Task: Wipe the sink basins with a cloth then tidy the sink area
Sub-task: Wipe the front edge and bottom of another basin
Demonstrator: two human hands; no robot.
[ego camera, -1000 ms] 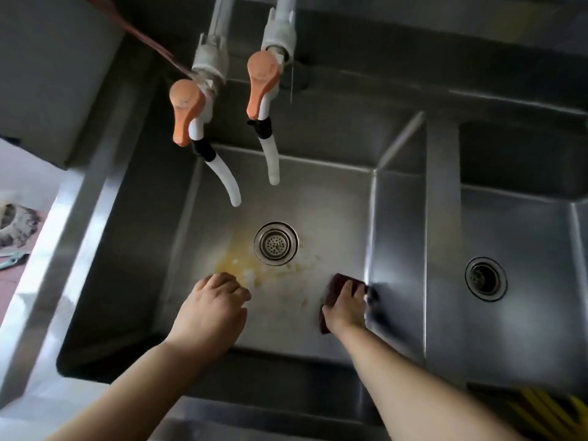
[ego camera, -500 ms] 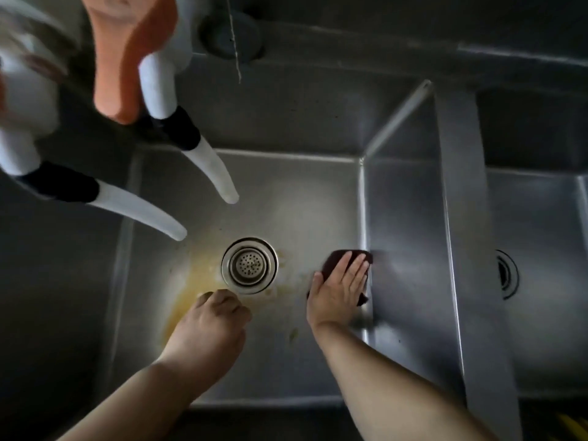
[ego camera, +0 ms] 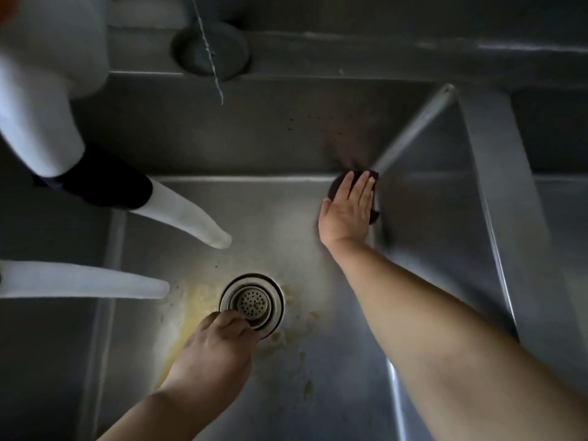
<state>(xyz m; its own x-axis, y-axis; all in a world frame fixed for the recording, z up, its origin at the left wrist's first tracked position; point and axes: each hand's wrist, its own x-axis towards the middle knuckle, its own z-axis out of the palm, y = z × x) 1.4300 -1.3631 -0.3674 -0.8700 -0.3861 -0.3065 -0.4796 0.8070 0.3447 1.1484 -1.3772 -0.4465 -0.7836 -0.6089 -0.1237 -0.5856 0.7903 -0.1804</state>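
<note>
I look down into the left steel basin (ego camera: 286,237). My right hand (ego camera: 346,211) lies flat, fingers spread, pressing a dark maroon cloth (ego camera: 375,179) into the basin's far right corner; most of the cloth is hidden under the palm. My left hand (ego camera: 219,342) is curled into a loose fist, resting on the basin floor at the near edge of the round drain strainer (ego camera: 253,302). Yellowish stains (ego camera: 191,310) spread left of and below the drain.
Two white tap spouts (ego camera: 187,222) with black collars reach in from the left, close to the camera. A steel divider (ego camera: 496,198) separates this basin from the right basin. A round grey fitting (ego camera: 210,50) sits on the back ledge with a thin string hanging from it.
My right hand has slid the cloth away from me along the right wall to the far corner. My head has moved lower into the basin. My left hand now touches the drain's rim.
</note>
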